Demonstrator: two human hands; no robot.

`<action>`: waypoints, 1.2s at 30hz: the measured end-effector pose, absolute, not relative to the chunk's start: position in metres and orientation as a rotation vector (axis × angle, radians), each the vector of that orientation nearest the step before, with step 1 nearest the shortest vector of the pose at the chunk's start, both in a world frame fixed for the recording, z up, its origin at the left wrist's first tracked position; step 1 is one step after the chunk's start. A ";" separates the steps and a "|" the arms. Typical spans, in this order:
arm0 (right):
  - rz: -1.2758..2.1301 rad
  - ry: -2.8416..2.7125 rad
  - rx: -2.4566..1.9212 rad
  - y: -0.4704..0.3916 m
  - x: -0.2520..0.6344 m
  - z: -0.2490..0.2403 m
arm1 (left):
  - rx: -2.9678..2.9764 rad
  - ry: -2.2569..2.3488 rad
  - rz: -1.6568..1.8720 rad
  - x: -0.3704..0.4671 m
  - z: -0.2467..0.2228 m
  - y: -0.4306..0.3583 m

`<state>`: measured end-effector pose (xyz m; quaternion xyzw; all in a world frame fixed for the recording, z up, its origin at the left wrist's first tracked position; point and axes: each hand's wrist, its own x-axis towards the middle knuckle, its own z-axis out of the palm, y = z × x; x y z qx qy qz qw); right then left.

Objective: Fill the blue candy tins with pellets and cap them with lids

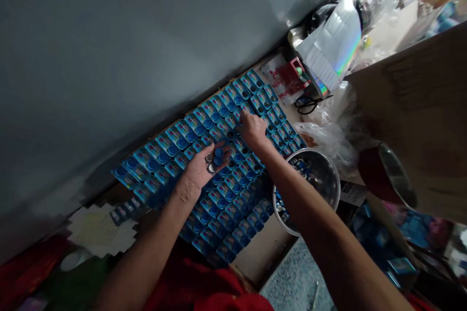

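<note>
My left hand (200,167) is palm up, holding several small round discs (218,156), some blue and some silver, on its palm and fingers. Rows of blue printed packs (204,117), each with a round hollow, are laid out beneath both hands. Dark round pieces sit in some hollows toward the right end. Over the middle rows, my right hand (253,129) points down with its fingers pressed together; whatever they grip is hidden. Below my right forearm stands a metal bowl (330,180) with more small blue and silver pieces inside.
A grey wall (146,34) rises behind the packs. Scissors (310,103), a red box (293,77) and clear plastic bags (333,131) lie to the right. A large cardboard box (416,116) and a dark red pot (385,175) stand further right.
</note>
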<state>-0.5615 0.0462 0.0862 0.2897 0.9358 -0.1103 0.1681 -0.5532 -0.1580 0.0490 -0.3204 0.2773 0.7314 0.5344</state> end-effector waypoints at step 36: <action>-0.156 3.134 1.537 0.116 -0.377 0.153 | -0.862 0.749 1.654 -0.507 0.063 -0.217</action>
